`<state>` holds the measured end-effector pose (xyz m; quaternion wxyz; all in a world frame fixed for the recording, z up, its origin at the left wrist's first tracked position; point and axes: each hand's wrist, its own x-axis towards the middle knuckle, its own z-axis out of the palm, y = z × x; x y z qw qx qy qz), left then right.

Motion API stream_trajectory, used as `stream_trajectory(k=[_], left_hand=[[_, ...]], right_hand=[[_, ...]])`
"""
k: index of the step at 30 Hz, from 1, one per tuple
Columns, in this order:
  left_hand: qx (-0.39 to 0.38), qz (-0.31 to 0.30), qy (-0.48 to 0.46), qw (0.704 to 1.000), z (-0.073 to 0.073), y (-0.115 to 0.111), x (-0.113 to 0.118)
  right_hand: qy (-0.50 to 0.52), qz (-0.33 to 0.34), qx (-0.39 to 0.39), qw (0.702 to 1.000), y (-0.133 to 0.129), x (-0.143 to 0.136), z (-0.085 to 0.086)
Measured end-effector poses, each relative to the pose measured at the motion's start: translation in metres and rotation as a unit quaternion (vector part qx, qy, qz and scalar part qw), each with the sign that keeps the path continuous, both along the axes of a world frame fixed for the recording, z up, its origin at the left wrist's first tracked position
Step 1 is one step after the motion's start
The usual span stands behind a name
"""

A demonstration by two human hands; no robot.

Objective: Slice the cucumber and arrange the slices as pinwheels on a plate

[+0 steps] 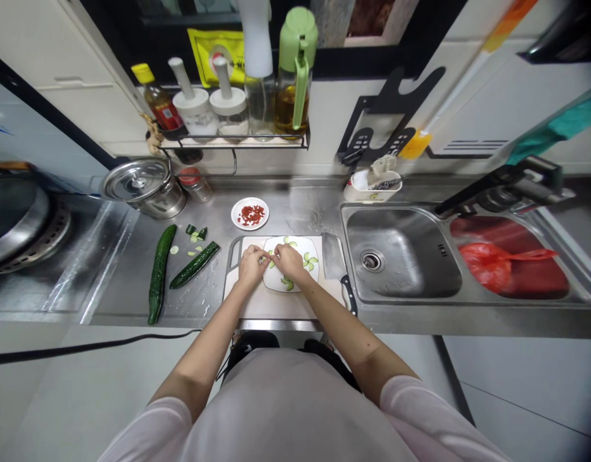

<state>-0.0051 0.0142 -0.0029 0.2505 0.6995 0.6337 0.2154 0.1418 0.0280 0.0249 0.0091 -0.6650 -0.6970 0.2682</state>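
Note:
My left hand point(253, 265) and my right hand point(288, 262) meet over the left part of a white square plate point(302, 286), fingertips pinched close together. A small green cucumber slice point(263, 259) shows between them, partly hidden by the fingers. Fanned cucumber slices point(308, 261) lie in small groups around the plate. Beneath the plate is a light cutting board point(256, 309). Just right of it rests a kitchen knife point(349, 294) with a black handle. Behind the board sits a small white dish point(236, 214) of red bits, probably dried berries point(251, 215).
To the left lie a whole cucumber point(160, 273), a cut cucumber point(195, 264) and small offcuts point(197, 233). A lidded steel pot point(148, 189) and a red-capped jar point(196, 184) stand behind. A sink point(403, 253) is at right, with a red bag point(488, 264) beyond. Bottles fill a rack point(237, 142).

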Motion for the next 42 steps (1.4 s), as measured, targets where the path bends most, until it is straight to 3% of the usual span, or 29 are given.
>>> stream_trajectory(k=[33, 42], left_hand=[[-0.020, -0.001, 0.002, 1.000, 0.002, 0.002, 0.000], [-0.010, -0.005, -0.002, 1.000, 0.004, 0.003, 0.000]], right_hand=[[-0.010, 0.002, 0.043, 0.999, -0.006, 0.009, 0.002], [-0.017, 0.049, 0.051, 0.997, -0.009, 0.010, 0.000]])
